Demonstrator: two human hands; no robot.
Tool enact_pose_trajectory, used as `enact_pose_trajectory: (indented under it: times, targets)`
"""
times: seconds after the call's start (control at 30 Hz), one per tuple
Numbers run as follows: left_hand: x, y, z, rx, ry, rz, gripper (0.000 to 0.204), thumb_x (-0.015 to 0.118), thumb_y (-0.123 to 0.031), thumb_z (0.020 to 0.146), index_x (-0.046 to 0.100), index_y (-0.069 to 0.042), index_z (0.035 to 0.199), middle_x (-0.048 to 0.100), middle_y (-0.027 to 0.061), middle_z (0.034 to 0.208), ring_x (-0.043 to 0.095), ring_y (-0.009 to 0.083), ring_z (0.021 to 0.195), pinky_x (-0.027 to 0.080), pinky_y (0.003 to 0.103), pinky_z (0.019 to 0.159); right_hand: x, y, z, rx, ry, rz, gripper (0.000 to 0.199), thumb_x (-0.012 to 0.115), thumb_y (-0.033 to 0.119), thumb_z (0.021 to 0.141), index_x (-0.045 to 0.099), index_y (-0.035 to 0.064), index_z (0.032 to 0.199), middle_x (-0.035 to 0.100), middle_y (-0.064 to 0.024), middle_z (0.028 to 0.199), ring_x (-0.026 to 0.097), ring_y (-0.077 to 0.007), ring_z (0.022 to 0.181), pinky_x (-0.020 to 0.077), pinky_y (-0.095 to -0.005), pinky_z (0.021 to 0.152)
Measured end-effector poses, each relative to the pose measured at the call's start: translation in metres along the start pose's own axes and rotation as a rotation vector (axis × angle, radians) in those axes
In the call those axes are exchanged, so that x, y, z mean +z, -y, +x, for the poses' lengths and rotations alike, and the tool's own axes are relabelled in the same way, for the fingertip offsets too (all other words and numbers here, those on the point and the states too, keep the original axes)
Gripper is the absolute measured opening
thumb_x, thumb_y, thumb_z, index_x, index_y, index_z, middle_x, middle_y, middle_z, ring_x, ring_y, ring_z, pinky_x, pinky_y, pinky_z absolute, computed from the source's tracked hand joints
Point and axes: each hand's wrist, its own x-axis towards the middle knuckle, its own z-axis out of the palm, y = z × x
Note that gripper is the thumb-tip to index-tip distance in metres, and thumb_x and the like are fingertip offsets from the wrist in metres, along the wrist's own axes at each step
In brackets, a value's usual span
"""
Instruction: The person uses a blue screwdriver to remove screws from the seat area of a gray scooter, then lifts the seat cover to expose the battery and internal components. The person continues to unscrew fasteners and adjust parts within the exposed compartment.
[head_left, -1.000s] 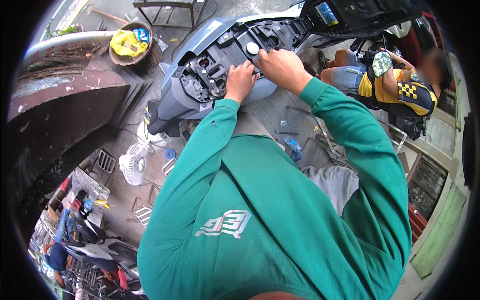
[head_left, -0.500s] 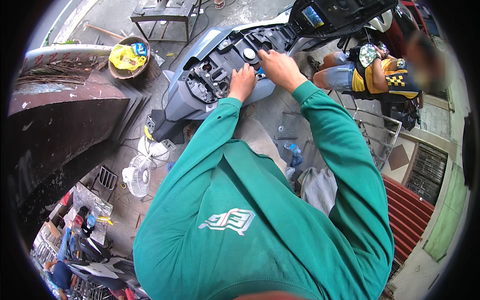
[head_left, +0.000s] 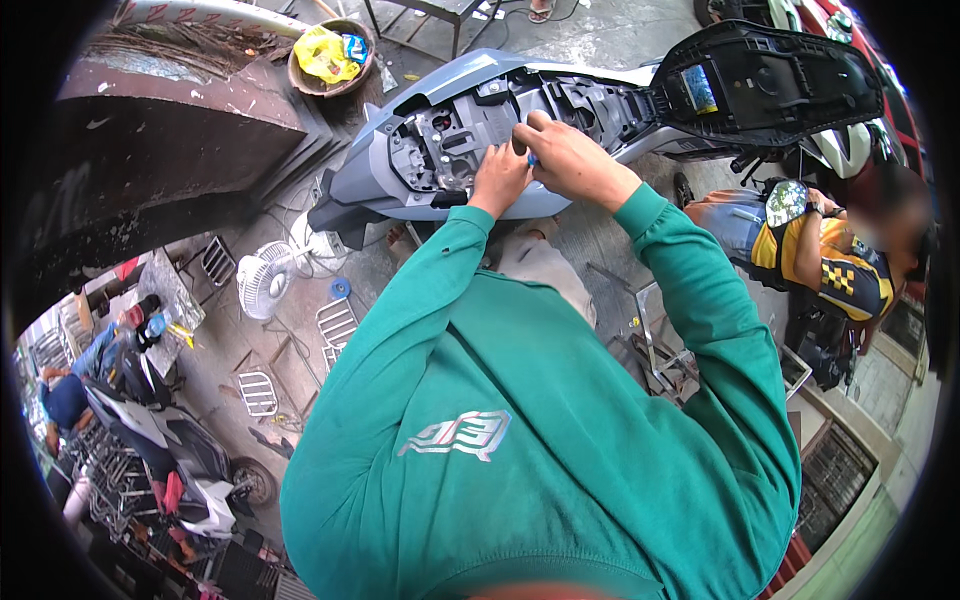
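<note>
Grey-blue scooter (head_left: 440, 190) lying across twelve o'clock of the head view, seat (head_left: 770, 80) lifted at two o'clock, open frame bay (head_left: 480, 125) exposed. Left hand (head_left: 500, 178) resting on bay edge, fingers curled, grip not possible to tell. Right hand (head_left: 570, 160) just beside, fingers pinched on small blue part (head_left: 531, 158). Probably in the middle of fitting or loosening something inside the bay; next move likely needing steady fine turning. Around: white fan (head_left: 262, 280) at nine o'clock, bowl with yellow bag (head_left: 330, 55) at eleven, crouching person (head_left: 820, 260) at three. Nothing blocking the hands.
</note>
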Motion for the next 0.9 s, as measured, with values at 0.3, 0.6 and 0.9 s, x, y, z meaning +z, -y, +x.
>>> enact_pose_trajectory:
  times: [0.3,0.6,0.9]
  targets:
    - [-0.011,-0.002,-0.004,0.117,-0.070,-0.075,0.025,0.073,-0.024,0.092,0.066,-0.002,0.102,0.064,0.0145,0.103,0.064,0.0339,0.103,0.049,0.047,0.090,-0.001,-0.012,-0.009,0.317,-0.029,-0.155,0.027,0.067,0.019,0.090,0.058,0.0000,0.106,0.068,-0.0242,0.097,0.072,-0.0445,0.084,0.0569,-0.0544,0.069]
    - [-0.008,-0.011,-0.002,0.013,-0.071,-0.007,0.029,0.076,-0.027,0.090,0.065,-0.003,0.103,0.059,0.0128,0.108,0.064,0.0318,0.097,0.052,0.044,0.087,0.001,-0.016,-0.020,0.188,-0.027,-0.114,0.032,0.068,0.011,0.085,0.061,-0.0005,0.114,0.062,-0.0276,0.106,0.069,-0.0485,0.091,0.0559,-0.0565,0.081]
    - [-0.002,-0.023,-0.009,-0.118,-0.150,-0.059,0.021,0.073,-0.022,0.091,0.065,-0.003,0.097,0.059,0.0120,0.104,0.064,0.0317,0.103,0.052,0.044,0.088,-0.005,-0.038,-0.016,-0.249,-0.114,0.048,0.028,0.065,0.003,0.085,0.057,0.0002,0.111,0.060,-0.0288,0.102,0.067,-0.0481,0.089,0.0555,-0.0560,0.076]
